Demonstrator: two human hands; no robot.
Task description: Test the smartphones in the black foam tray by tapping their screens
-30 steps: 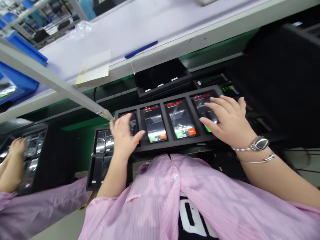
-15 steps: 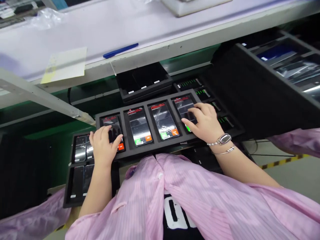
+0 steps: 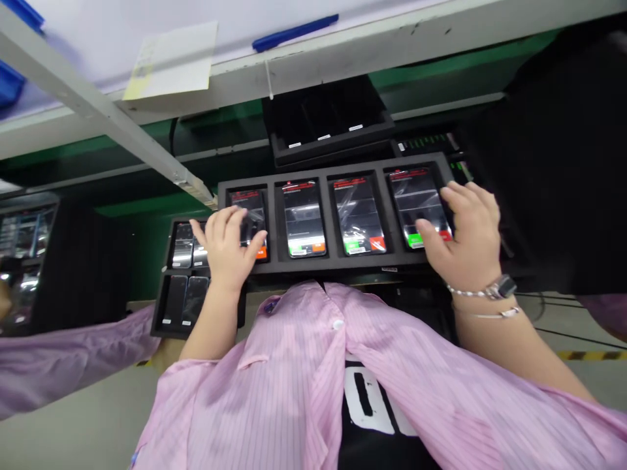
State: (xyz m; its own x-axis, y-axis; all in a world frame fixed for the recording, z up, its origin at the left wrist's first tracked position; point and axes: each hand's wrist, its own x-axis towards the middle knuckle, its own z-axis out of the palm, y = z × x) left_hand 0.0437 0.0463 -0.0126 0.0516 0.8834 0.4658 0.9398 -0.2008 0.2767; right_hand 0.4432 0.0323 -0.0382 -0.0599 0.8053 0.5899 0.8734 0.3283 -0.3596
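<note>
A black foam tray (image 3: 333,171) holds four smartphones in a row, each lit with a test screen with a red header and green and orange buttons. My left hand (image 3: 228,245) rests on the leftmost phone (image 3: 249,209), its fingers spread and covering most of the screen. My right hand (image 3: 465,238) lies over the lower right of the rightmost phone (image 3: 414,196). The two middle phones (image 3: 304,222) (image 3: 358,217) are untouched. Neither hand visibly grips a phone.
Left of the tray, a smaller black tray (image 3: 183,300) holds dark phones. Behind stand a black tray (image 3: 328,124) and a white bench with a blue pen (image 3: 295,32) and paper note (image 3: 171,59). A black rack (image 3: 548,163) looms right; a co-worker's pink sleeve (image 3: 73,359) lies left.
My view has swung and the tray now sits level and higher in the picture. Both hands stay on the same end phones, and my right hand has shifted toward that phone's lower corner.
</note>
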